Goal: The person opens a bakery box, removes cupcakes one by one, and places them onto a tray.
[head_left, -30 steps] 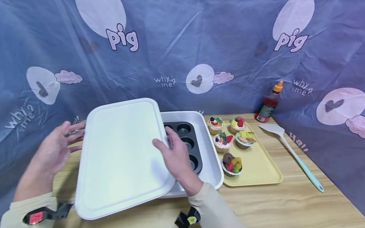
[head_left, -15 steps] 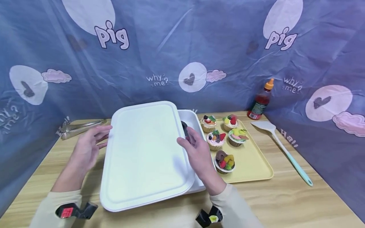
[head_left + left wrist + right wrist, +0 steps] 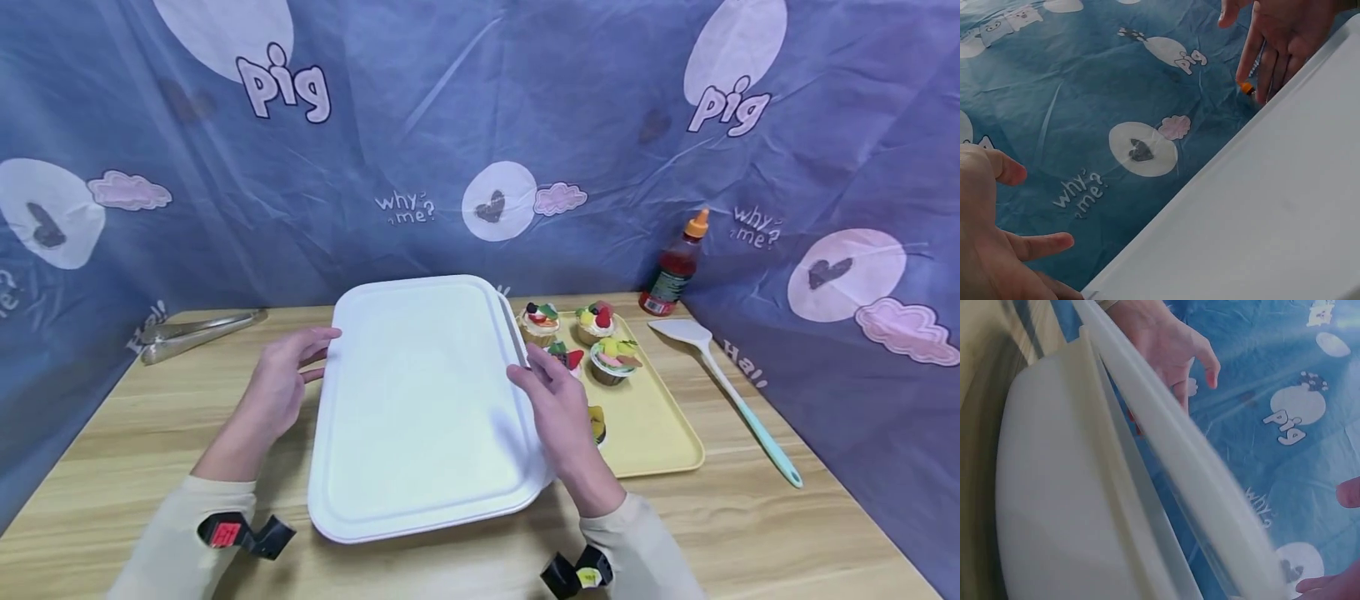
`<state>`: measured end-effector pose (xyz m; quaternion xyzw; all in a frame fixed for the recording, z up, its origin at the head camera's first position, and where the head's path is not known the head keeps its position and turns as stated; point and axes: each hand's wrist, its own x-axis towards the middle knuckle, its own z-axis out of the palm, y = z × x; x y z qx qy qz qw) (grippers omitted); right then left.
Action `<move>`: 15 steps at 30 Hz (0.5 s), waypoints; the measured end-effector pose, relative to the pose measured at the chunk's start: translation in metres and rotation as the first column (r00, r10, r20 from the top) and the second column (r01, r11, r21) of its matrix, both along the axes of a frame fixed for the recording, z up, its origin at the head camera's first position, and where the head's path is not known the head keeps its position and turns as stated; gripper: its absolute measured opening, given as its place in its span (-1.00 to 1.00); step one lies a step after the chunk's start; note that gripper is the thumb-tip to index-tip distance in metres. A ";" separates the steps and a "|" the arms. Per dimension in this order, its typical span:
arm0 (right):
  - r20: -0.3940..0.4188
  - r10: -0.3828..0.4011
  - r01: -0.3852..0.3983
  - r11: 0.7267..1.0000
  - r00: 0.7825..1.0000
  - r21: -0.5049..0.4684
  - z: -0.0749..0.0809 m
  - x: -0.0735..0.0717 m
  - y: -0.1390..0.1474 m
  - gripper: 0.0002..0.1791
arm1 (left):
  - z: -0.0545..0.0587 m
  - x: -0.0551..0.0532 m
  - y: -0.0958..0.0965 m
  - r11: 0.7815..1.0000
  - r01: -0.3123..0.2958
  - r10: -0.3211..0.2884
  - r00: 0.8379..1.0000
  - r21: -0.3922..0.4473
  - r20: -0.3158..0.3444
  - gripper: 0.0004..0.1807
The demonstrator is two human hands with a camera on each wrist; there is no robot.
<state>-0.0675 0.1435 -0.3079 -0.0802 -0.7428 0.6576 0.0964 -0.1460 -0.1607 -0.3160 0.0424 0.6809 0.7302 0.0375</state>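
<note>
A white rectangular lid (image 3: 427, 408) lies tilted between my two hands, over a white box (image 3: 1054, 462). The right wrist view shows a gap between lid and box rim. My left hand (image 3: 281, 379) supports the lid's left edge with extended fingers, its thumb held away. Along the opposite edge, my right hand (image 3: 558, 408) touches the lid, and the left wrist view shows its fingers (image 3: 1266, 62) straight and its thumb apart. Most of the box and its inside are hidden under the lid in the head view.
Several decorated cupcakes (image 3: 615, 360) stand on a yellow tray (image 3: 656, 425) right of the box, partly behind my right hand. Farther right lies a white-and-mint spatula (image 3: 735, 392), with a red sauce bottle (image 3: 670, 271) behind it. Metal tongs (image 3: 195, 333) rest at the back left.
Both hands have carried the lid rightward over the box, covering the dark muffin tin seen inside it earlier. The head view has shifted, bringing the tongs into sight.
</note>
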 end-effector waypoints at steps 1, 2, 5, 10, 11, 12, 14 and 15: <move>0.003 -0.007 0.007 1.000 1.000 -0.001 -0.001 0.000 0.001 -0.34 | 0.000 -0.001 0.002 1.000 -0.001 0.001 1.000 -0.009 0.003 -0.64; 0.007 -0.011 0.011 1.000 1.000 -0.001 -0.002 -0.001 0.002 -0.34 | 0.000 -0.001 0.004 1.000 -0.002 0.002 1.000 -0.015 0.004 -0.66; 0.019 -0.013 0.013 1.000 1.000 0.008 -0.004 -0.003 0.004 -0.33 | -0.002 -0.003 0.007 1.000 -0.002 0.002 1.000 -0.021 0.014 -0.67; 0.030 -0.006 0.006 1.000 1.000 0.007 -0.007 -0.006 0.007 -0.31 | -0.003 -0.007 0.013 1.000 -0.001 0.001 0.999 0.002 0.032 -0.65; 0.034 -0.007 0.007 1.000 0.999 0.001 -0.007 -0.006 0.008 -0.31 | -0.003 -0.008 0.014 1.000 -0.001 0.001 0.999 0.008 0.034 -0.65; 0.041 -0.011 0.011 1.000 0.999 0.002 -0.007 -0.007 0.008 -0.31 | -0.003 -0.009 0.016 1.000 -0.003 0.002 0.999 0.015 0.035 -0.65; 0.047 -0.019 0.019 1.000 0.999 0.012 -0.007 -0.009 0.009 -0.30 | -0.004 -0.011 0.019 1.000 -0.004 0.004 0.999 0.022 0.033 -0.66; 0.047 -0.025 0.024 1.000 0.999 0.020 -0.007 -0.009 0.008 -0.30 | -0.003 -0.011 0.021 1.000 -0.006 0.006 1.000 0.023 0.030 -0.67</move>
